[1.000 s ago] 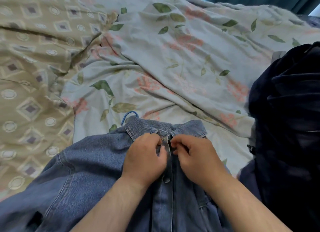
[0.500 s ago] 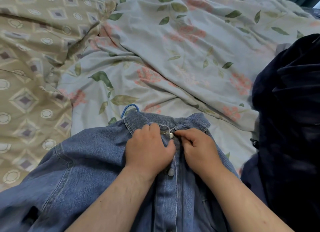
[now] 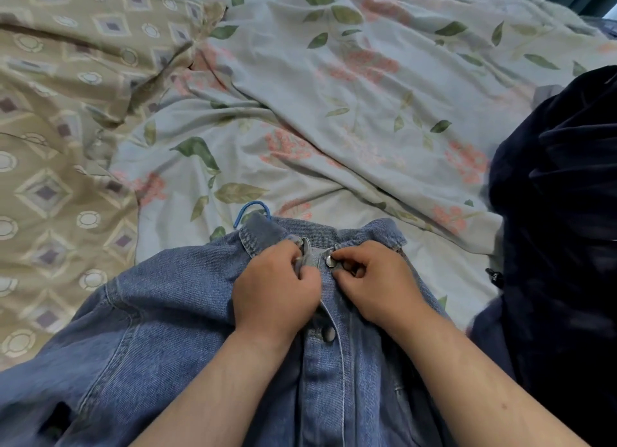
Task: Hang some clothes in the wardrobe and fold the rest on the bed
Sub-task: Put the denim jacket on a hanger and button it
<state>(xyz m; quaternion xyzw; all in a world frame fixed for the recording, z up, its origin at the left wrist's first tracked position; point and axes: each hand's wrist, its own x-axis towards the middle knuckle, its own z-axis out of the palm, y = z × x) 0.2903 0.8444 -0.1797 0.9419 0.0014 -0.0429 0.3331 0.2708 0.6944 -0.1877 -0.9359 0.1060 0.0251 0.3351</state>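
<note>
my left hand (image 3: 275,288) pinches jacket (image 3: 160,340) placket, right hand (image 3: 374,279) pinches top button (image 3: 330,261), hanger (image 3: 252,209) hook at collar, on bed (image 3: 334,129)

Only the curved tip of the blue hanger hook (image 3: 254,207) shows, just beyond the left hand (image 3: 275,288); the rest of it lies inside the denim jacket (image 3: 160,346), under the collar. The jacket's lower part and its sleeve run out past the bottom and left edges of the picture. The left hand's fingertips are buried in a fold of the front edge, so how they grip it cannot be told. The right hand (image 3: 374,284) covers the cloth beside the top snap (image 3: 330,261). To the right of the hands, a dark navy garment (image 3: 561,213) is too dim to identify and is cut off by the right edge.
</note>
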